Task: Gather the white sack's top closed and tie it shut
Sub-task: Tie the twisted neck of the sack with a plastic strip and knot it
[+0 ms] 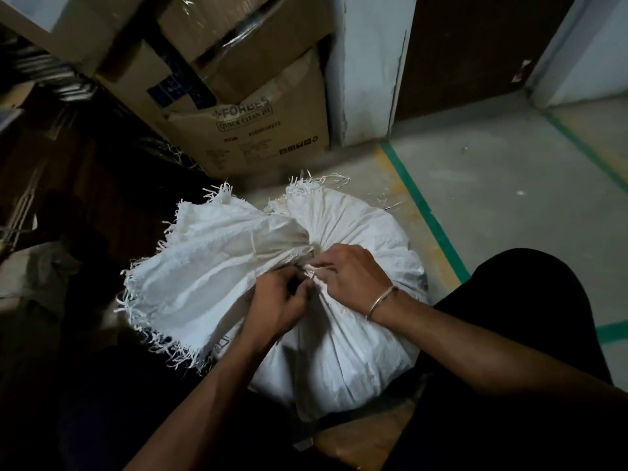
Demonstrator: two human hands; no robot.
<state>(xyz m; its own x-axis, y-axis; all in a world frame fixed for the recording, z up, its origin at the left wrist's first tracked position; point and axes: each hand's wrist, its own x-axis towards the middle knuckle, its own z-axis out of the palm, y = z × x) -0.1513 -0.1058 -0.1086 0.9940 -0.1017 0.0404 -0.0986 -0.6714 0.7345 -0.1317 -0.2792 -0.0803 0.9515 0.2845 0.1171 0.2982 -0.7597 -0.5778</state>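
A full white woven sack (353, 334) stands on the floor between my knees. Its top is bunched into a neck (306, 248), and the loose frayed flap (190, 263) fans out to the left. A thin pale string (311, 271) lies at the neck, between my two hands. My left hand (277, 302) has its fingers curled and pinches the string just left of the neck. My right hand (351, 277), with a metal bangle on the wrist, pinches the string from the right side, resting on the sack.
Stacked cardboard boxes (251, 130) stand close behind the sack. A white pillar (367, 69) and a dark door are at the back right. Green tape lines (424, 212) cross the grey floor to the right. Dark clutter fills the left side.
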